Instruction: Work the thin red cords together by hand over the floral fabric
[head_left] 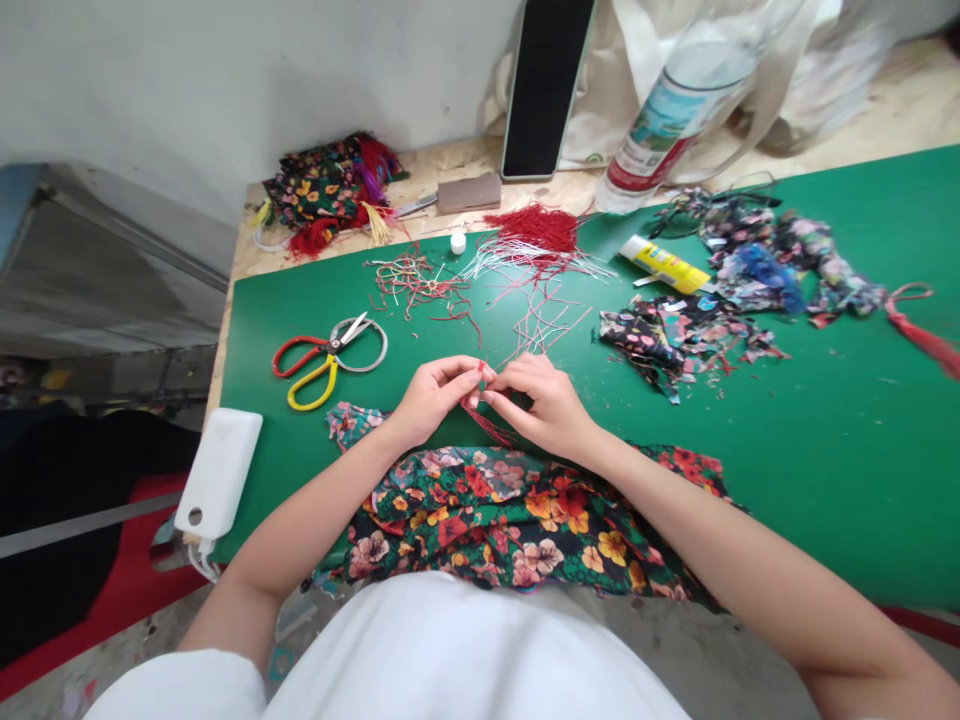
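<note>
My left hand [442,395] pinches the head of a small red tassel [491,428], whose strands hang down to the right below my fingers. Close against it, my right hand [541,400] is closed too, thumb and fingers pressed together at the tassel; what exactly lies in them is too small to make out. Beneath both wrists, floral fabric [517,510] is spread along the near edge of the table. Loose pale threads [547,315] lie just beyond my fingertips. Left of my hands rest scissors [330,350] with one red and one yellow handle, lying over a grey ring.
Red and white cords [536,235], thread scraps [416,280], a white cap [458,243] and a yellow glue tube [666,264] lie farther back. Fabric scraps [682,335] are at right. A phone [546,90] and bottle [664,130] stand behind; a power bank [219,470] sits at the left edge.
</note>
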